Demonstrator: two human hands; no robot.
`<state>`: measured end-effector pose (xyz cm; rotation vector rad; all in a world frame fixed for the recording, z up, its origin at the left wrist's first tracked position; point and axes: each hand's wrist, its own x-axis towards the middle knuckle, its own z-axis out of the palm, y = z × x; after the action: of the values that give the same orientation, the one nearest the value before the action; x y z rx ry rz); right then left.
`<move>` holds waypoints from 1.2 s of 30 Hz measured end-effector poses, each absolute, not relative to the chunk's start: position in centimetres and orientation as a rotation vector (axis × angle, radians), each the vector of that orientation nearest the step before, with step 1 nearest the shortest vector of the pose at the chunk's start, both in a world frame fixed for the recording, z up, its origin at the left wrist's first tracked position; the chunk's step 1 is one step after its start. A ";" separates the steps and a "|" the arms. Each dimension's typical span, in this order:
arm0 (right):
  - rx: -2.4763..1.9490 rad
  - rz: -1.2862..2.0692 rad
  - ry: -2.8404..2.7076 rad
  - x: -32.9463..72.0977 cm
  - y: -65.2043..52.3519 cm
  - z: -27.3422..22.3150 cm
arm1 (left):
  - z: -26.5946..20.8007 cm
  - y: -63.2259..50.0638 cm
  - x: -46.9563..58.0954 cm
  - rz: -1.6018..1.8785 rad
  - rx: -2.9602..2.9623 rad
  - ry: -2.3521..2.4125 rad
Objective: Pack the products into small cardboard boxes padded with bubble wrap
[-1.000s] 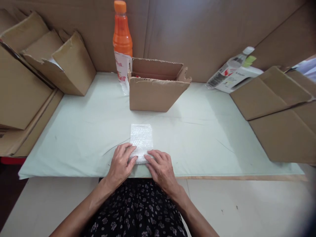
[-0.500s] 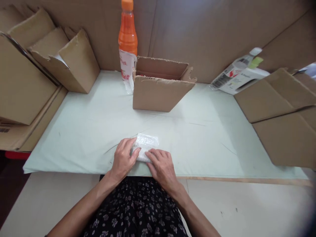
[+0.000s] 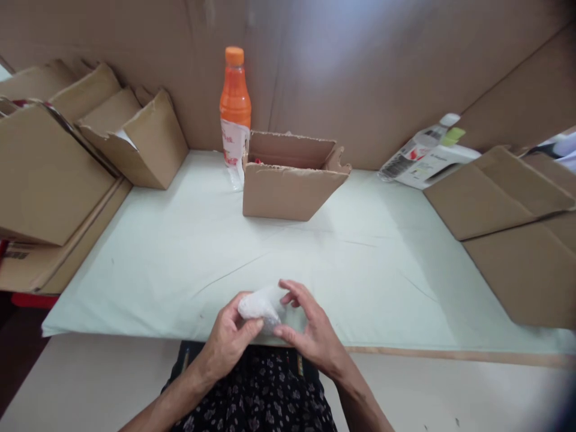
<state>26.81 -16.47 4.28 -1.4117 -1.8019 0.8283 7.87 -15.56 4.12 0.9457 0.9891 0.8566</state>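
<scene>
A small bundle of clear bubble wrap (image 3: pixel 260 305) is held up at the front edge of the cloth-covered table; what is inside it, if anything, cannot be made out. My left hand (image 3: pixel 229 336) grips its left end, thumb in front and fingers behind. At the bundle's right end is my right hand (image 3: pixel 310 330), its thumb and fingers spread apart around that side. The right thumb is at or very near the lower flap of the wrap; whether it touches is unclear.
An open cardboard box (image 3: pixel 288 192) stands mid-table beside an orange bottle (image 3: pixel 235 114). More cardboard boxes line the left (image 3: pixel 153 144) and right (image 3: pixel 508 240) sides. A clear bottle (image 3: pixel 414 150) leans by a white container (image 3: pixel 441 165) at the back right.
The bubble wrap has come up off the cloth and is now a folded bundle in my left hand. My right hand has opened and moved off its surface. The view has tilted upward.
</scene>
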 end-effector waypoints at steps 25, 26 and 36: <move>-1.261 0.025 -2.748 34.8 10.9 21.0 | 10.2 4.6 9.6 1.394 2.620 1.255; -1.283 0.057 -2.840 34.0 11.4 20.1 | 10.2 4.7 9.6 1.398 2.607 1.257; -1.318 0.377 -2.789 33.4 12.4 18.5 | 10.1 5.3 9.6 1.507 2.341 1.286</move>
<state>33.39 12.44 18.49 -1.3179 -2.7890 0.3766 9.62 5.30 10.13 2.3411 1.2862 1.5072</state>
